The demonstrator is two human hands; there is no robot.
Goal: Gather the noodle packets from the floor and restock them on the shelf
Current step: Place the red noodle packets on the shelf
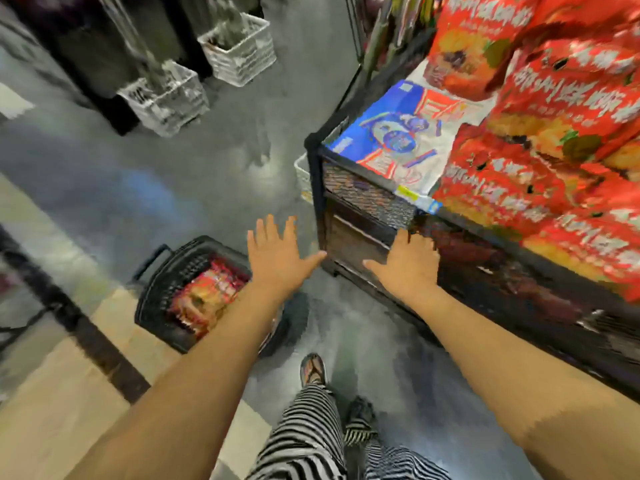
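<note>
- The shelf (367,199) at your 3 o'clock already carries many red noodle packets (512,188), laid in overlapping rows. A good part of the restocking looks done.
- A black basket (157,285) stands on the floor at your 8 o'clock, and the remaining packets (207,299) lie inside it. I judge these are the ones you must yet bring up to the shelf.
- No loose packet shows on the bare floor in this view, so the gathering seems finished. The floor behind the shelf is hidden, however.
- Your left hand (277,252) is near the middle of the view, above the basket's right side. It is spread wide with straight fingers, back of the hand up, and it holds nothing.
- Your right hand (407,263) is just beside it, toward 3 o'clock, also spread flat and empty. It is in front of the low corner of the shelf, and I cannot tell if the fingertips touch the frame.
- The two thumbs point toward each other, with a clear gap between them.
- The next reach probably goes down to 8 o'clock, into the basket.
</note>
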